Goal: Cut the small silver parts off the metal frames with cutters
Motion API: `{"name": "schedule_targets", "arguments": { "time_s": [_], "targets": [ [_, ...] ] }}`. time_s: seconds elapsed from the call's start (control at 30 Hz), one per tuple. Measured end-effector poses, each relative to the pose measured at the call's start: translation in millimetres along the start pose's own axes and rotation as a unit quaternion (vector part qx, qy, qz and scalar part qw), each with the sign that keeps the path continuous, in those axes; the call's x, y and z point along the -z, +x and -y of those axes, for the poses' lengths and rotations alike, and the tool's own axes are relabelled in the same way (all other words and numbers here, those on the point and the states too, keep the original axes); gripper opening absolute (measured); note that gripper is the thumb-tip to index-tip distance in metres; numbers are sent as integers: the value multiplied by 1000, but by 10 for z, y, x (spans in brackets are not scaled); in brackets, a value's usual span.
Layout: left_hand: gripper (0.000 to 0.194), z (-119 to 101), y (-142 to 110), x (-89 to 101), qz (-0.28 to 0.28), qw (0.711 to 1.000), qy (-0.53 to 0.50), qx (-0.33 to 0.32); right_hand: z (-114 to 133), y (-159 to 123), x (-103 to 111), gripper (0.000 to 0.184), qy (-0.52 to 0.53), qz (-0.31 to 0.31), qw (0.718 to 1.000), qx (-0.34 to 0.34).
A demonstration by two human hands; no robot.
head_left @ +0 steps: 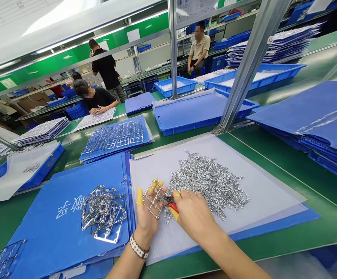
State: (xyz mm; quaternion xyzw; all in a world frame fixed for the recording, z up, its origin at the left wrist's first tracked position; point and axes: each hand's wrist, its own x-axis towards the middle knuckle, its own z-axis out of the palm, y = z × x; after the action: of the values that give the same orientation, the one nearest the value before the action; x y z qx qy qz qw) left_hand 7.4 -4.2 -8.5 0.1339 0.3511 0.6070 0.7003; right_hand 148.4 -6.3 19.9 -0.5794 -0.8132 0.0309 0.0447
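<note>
My left hand, with yellow finger cots, holds a small silver metal frame palm-up over a white corrugated sheet. My right hand is closed on red-handled cutters, whose tip meets the frame. Just beyond lies a large heap of small silver cut parts. To the left, a pile of empty silver frames rests on a blue board.
A stack of uncut silver frames on blue sheets lies further back. Blue trays and a slanted metal post stand behind. Blue sheets pile up right. Other people sit and stand at benches beyond.
</note>
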Motion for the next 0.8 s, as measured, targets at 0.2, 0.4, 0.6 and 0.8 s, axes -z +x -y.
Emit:
{"name": "schedule_targets", "arguments": {
  "time_s": [0.2,0.4,0.6,0.8],
  "targets": [
    [54,-4,0,-8,-10,1000,-17,-2,91,-90,-17,22,26,-5,999,20],
    [53,26,11,27,-13,1000,-16,-13,173,-75,-37,23,41,-2,999,26],
    [55,50,25,39,-22,999,-13,-28,216,-57,-40,22,43,7,999,26],
    [55,45,26,52,-23,999,13,-43,162,-80,-45,27,59,-1,998,29]
  ]
}}
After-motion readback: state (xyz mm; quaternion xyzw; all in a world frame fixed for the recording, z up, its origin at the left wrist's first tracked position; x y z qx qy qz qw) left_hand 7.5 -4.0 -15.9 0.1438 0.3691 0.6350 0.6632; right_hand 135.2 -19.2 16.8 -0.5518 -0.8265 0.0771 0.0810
